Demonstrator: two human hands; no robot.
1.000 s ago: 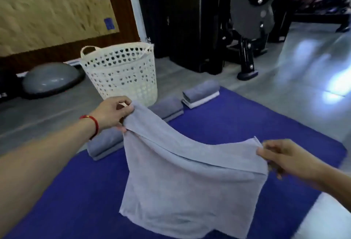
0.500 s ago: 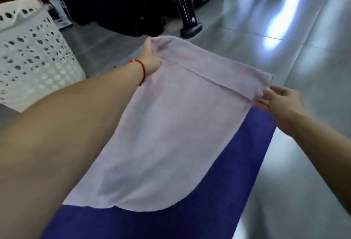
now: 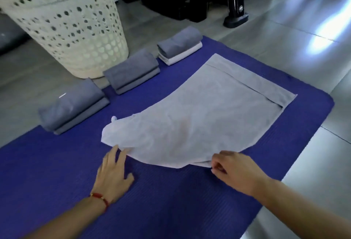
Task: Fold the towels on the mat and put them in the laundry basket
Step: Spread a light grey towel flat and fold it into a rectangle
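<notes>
Light grey towel [image 3: 205,113] lies spread on the blue mat [image 3: 57,172], long axis running from near-left to far-right, far end pointing toward the mat's right corner; narrow folded-over strip along that far edge, near edge rumpled and curved. Left hand [image 3: 112,174] flat on the mat, fingers straight and spread, fingertips touching the towel's near-left edge; red bracelet [image 3: 99,199] on the wrist. Right hand [image 3: 233,170] fingers curled, pinching the towel's near-right edge. Three folded towel stacks [image 3: 131,71] in a row along the mat's far-left edge, long axes parallel. White perforated laundry basket [image 3: 72,30] stands on the floor just behind them.
</notes>
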